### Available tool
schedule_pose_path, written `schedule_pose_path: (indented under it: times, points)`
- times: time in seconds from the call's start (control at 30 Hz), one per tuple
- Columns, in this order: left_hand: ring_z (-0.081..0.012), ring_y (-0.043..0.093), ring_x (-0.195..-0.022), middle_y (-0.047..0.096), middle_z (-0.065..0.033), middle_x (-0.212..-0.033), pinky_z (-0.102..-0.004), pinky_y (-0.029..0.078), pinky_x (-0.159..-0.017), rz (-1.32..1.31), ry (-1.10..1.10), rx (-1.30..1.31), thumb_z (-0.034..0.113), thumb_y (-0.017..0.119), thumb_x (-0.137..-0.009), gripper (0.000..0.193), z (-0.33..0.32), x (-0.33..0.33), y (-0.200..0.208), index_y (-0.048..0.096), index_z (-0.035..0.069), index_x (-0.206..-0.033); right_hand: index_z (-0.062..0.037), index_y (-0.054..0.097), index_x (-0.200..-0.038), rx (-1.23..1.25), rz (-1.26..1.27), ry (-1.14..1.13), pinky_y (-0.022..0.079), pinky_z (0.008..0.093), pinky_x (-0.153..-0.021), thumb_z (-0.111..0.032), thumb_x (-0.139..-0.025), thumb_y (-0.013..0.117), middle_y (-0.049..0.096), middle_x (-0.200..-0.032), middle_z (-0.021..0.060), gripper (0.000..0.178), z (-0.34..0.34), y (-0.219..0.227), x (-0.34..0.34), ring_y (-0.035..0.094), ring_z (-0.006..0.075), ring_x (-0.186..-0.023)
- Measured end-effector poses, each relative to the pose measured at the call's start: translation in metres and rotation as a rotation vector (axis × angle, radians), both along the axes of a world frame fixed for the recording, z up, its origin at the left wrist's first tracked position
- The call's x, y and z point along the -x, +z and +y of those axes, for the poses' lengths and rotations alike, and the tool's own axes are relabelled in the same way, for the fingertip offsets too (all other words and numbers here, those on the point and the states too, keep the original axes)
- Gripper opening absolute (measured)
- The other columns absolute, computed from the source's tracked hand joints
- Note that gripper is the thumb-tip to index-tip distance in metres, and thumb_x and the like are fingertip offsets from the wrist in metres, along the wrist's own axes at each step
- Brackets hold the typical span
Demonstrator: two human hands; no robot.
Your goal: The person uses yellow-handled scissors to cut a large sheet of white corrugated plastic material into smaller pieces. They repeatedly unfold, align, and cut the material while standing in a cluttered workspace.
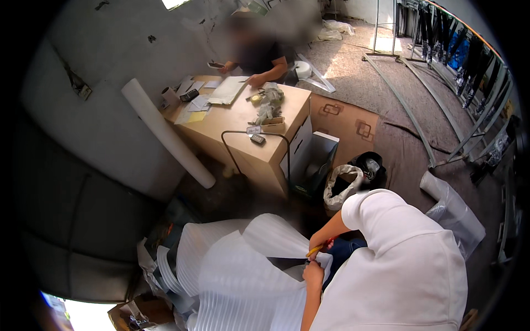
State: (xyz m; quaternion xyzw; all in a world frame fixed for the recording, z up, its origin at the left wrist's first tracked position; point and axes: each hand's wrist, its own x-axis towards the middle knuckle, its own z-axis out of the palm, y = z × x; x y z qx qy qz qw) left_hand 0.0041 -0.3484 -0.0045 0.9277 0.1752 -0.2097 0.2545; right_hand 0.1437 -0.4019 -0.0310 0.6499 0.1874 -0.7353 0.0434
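Observation:
My right hand (316,243) grips scissors (314,251) with yellow on the handle, and a red part shows beside the fingers. The blades are mostly hidden at the edge of a white foam sheet (243,270). Just below, my left hand (313,272) is closed on the sheet's edge, close to the scissors. The ribbed, translucent foam spreads in loose folds to the left of my hands. A dark gap parts an upper flap of foam (276,234) from the rest.
Beyond the foam stands a wooden desk (221,132) with papers and gloves; a person (259,58) sits behind it holding a phone. A long white roll (165,132) leans against the wall. An open bag (342,185), plastic wrap (452,215) and metal racks (436,99) stand right.

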Motion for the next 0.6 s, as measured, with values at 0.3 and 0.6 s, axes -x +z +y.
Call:
schedule_pose_path:
  times: [0.3, 0.6]
  points:
    - [-0.0362, 0.058, -0.069, 0.059, -0.0191, -0.073, -0.0464, 0.045, -0.060, 0.004, -0.046, 0.010, 0.021, 0.050, -0.077, 0.021, -0.001, -0.004, -0.004, 0.056, 0.001, -0.077, -0.0036, 0.046, -0.063, 0.004, 0.060, -0.012, 0.032, 0.0287, -0.034, -0.056, -0.073, 0.043, 0.036, -0.043, 0.0061, 0.054, -0.002, -0.012, -0.001, 0.036, 0.0171, -0.032]
    - [-0.0352, 0.059, -0.069, 0.059, -0.0192, -0.073, -0.0458, 0.045, -0.060, 0.008, -0.026, -0.018, 0.021, 0.050, -0.076, 0.020, 0.000, -0.017, -0.005, 0.056, 0.001, -0.077, -0.0035, 0.046, -0.064, 0.007, 0.076, -0.008, 0.033, 0.0288, -0.034, -0.057, -0.072, 0.044, 0.036, -0.043, 0.0061, 0.054, 0.004, -0.011, -0.013, 0.036, 0.0170, -0.032]
